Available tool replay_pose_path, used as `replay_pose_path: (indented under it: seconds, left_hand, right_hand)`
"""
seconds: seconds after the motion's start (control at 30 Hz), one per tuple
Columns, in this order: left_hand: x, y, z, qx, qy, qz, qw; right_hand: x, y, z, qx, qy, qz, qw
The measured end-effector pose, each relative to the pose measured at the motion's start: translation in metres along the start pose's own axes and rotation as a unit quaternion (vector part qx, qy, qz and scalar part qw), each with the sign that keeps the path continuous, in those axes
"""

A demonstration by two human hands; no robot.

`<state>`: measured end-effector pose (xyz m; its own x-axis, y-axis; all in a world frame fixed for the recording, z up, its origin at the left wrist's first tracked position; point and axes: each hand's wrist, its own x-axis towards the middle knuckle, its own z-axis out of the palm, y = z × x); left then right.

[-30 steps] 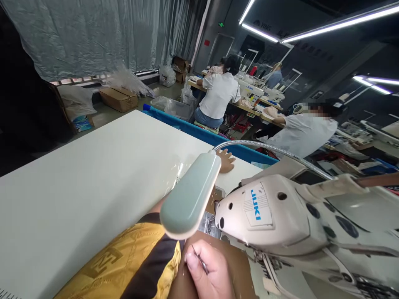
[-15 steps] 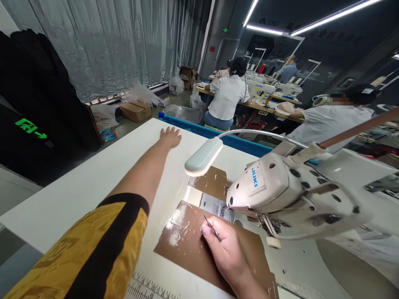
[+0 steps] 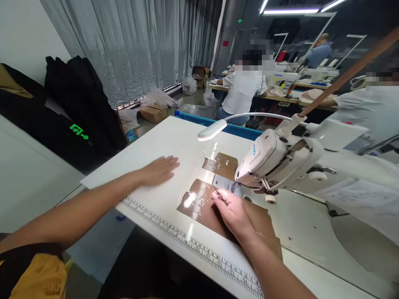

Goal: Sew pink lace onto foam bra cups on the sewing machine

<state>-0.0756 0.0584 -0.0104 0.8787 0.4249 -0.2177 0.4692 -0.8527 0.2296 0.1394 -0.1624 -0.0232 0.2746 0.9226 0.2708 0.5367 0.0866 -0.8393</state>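
Lamp [image 3: 212, 130] over table [image 3: 162, 141] | sewing machine [image 3: 263, 151] beside right hand [image 3: 230, 209] | carton [image 3: 153, 113] near curtain [image 3: 149, 41]

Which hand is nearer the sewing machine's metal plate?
Right. The right hand is at the near side of the metal plate; the left hand is farther off to its left.

Beyond the grip of the right hand [image 3: 231, 209] and to its right, blue letters — seen aslant — read JUKI on the sewing machine [image 3: 257, 160]; far past that, JUKI showed again on a distant white machine [image 3: 287, 77]; well left of the grip, a green sign [image 3: 79, 131] bore a running figure and an arrow; nearer the body, a ruler scale [image 3: 177, 234] lined the white table [image 3: 174, 135], its numerals too small to make out.
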Motion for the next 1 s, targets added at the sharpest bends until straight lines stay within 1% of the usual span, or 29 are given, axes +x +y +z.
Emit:
replay_pose_path:
  seconds: [0.03,0.07,0.13,0.17,0.2,0.23,0.27,0.33,0.4,0.47,0.5,0.57,0.63,0.73,0.87,0.93,1.0]
  left_hand:
    - [-0.026,0.014,0.006,-0.032,-0.019,0.040,0.999]
    - [-0.049,0.026,0.009,-0.068,-0.034,0.065,0.995]
    - [-0.085,0.043,0.009,-0.154,-0.057,0.079,0.983]
    - [-0.095,0.046,0.006,-0.191,-0.054,0.066,0.978]
    - [-0.101,0.044,0.001,-0.214,-0.042,0.046,0.975]
    - [-0.100,0.039,-0.005,-0.222,-0.019,0.023,0.975]
    - [-0.095,0.030,-0.012,-0.213,0.011,0.001,0.977]
    - [-0.072,0.006,-0.025,-0.155,0.075,-0.025,0.985]
    - [-0.038,-0.024,-0.035,-0.080,0.108,-0.051,0.990]
    - [0.000,-0.055,-0.041,-0.002,0.098,-0.130,0.987]
    - [0.018,-0.069,-0.043,0.009,0.095,-0.160,0.982]
    - [0.054,-0.094,-0.046,0.024,0.093,-0.207,0.974]
    - [0.088,-0.114,-0.049,0.029,0.099,-0.229,0.968]
    - [0.133,-0.136,-0.057,0.030,0.107,-0.240,0.964]
    - [0.183,-0.157,-0.072,0.020,0.117,-0.256,0.959]
    - [0.204,-0.164,-0.078,0.017,0.122,-0.248,0.961]
    - [0.221,-0.170,-0.082,0.016,0.126,-0.224,0.966]
  right_hand:
    - [0.000,0.000,0.000,-0.001,0.001,-0.003,1.000]
    - [0.000,0.001,0.000,-0.002,0.002,-0.005,1.000]
    - [-0.001,0.001,0.000,-0.004,0.005,-0.004,1.000]
    - [-0.001,0.001,0.001,-0.006,0.007,-0.003,1.000]
    - [-0.001,0.002,0.001,-0.007,0.008,-0.001,1.000]
    - [-0.001,0.002,0.001,-0.008,0.009,-0.001,1.000]
    - [-0.001,0.002,0.001,-0.008,0.010,-0.001,1.000]
    - [-0.001,0.002,0.001,-0.008,0.013,0.000,1.000]
    - [-0.002,0.002,0.001,-0.009,0.016,0.000,1.000]
    - [-0.002,0.000,0.001,-0.010,0.014,0.002,1.000]
    - [-0.002,0.000,0.001,-0.010,0.010,0.003,1.000]
    - [-0.002,-0.002,0.000,-0.010,0.001,0.008,1.000]
    - [-0.002,-0.003,0.000,-0.008,-0.010,0.021,1.000]
    - [0.001,-0.002,-0.002,-0.003,-0.023,0.044,0.999]
    - [0.003,-0.001,-0.005,0.003,-0.056,0.078,0.995]
    - [0.002,0.000,-0.005,-0.003,-0.062,0.114,0.992]
    - [0.000,0.001,-0.004,-0.009,-0.053,0.145,0.988]
